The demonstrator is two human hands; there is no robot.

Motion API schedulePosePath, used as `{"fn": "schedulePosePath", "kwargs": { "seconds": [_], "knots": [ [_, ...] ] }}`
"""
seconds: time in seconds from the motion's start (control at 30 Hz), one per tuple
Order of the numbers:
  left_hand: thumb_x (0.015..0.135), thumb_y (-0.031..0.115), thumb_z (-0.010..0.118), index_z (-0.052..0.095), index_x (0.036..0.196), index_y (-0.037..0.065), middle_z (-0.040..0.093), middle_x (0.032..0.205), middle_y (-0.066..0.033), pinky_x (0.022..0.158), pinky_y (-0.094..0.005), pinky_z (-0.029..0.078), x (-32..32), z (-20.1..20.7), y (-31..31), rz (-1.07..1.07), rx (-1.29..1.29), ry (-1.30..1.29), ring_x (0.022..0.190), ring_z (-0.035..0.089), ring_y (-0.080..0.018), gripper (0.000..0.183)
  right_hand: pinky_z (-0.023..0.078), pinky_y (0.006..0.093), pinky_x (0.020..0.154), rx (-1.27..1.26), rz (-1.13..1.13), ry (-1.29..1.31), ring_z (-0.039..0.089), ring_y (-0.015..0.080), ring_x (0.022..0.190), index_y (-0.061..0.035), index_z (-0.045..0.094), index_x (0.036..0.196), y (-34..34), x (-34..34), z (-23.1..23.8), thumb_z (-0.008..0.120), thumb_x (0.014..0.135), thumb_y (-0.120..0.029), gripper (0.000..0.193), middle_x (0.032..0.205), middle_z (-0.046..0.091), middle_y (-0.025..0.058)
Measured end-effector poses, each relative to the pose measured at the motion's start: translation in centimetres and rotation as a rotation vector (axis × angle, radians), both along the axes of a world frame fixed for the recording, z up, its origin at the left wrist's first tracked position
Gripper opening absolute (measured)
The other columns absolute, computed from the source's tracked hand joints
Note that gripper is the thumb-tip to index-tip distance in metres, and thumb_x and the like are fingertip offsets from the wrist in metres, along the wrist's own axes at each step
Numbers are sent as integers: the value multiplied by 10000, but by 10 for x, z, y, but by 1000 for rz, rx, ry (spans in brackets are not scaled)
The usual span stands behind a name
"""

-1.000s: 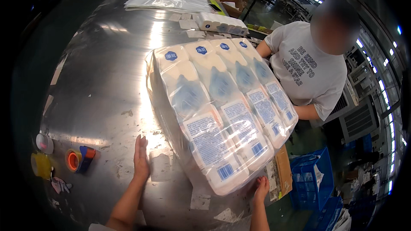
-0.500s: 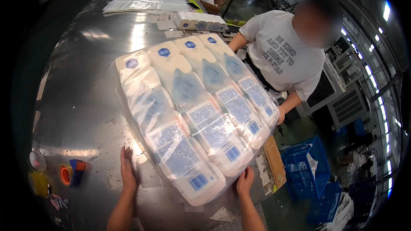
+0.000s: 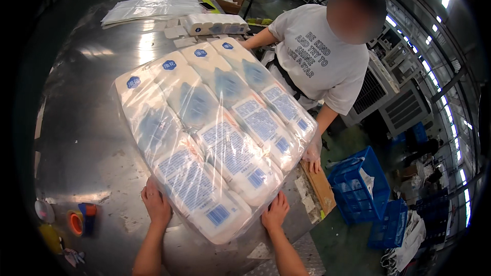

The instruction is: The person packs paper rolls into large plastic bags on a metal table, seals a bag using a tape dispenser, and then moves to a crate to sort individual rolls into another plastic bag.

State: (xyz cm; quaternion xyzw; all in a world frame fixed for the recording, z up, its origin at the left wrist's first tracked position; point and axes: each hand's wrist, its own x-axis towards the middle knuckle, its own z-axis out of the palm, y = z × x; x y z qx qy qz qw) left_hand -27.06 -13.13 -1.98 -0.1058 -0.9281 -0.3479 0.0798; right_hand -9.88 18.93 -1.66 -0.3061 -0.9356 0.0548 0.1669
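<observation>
Lettering [image 3: 224, 145] on bundle [image 3: 212, 133] and shirt [image 3: 335, 74]

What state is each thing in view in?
Large bundle, wrapped in clear plastic
Left hand, at its left side, grip unclear
Right hand, at its near side, grip unclear
White sheets, stacked flat
Small pack, lying down
Blue crate, open-topped, white material inside

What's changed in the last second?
The clear-wrapped bundle has shifted left over the metal table. The left hand, apart from it before, has come up to its left side; the right hand has moved left, to its lower edge. The co-worker's hand has come into view by its right corner. The orange roll and white sheets stayed on the table.
</observation>
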Motion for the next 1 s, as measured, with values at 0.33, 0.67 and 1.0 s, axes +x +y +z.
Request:
{"fn": "schedulePosePath", "kwargs": {
  "seconds": [0.33,0.67,1.0],
  "knots": [
    [848,124,460,397,1239,-120,410,1306,-281,1062,-481,184,-2,12,6,17,19,-80,1275,325,-376,465,253,465,1011,6,-17,12,374,336,1221,-21,478,1228,-1,-3,2,540,830,-296,488,1325,433,165],
    [773,150,547,434,1185,-125,430,1263,-274,1052,-523,180,0,11,8,-48,-80,37,1267,316,-407,508,241,464,1020,-17,-27,37,361,341,1230,-11,476,1235,-1,-3,0,527,833,-279,486,1334,427,167],
    [741,105,567,456,1174,-89,388,1333,-220,1066,-501,171,-4,3,10,-87,-285,56,1311,264,-365,488,246,465,1029,0,-43,14,355,340,1247,0,480,1246,-2,-2,-1,504,845,-312,509,1345,426,168]
  ]
}}
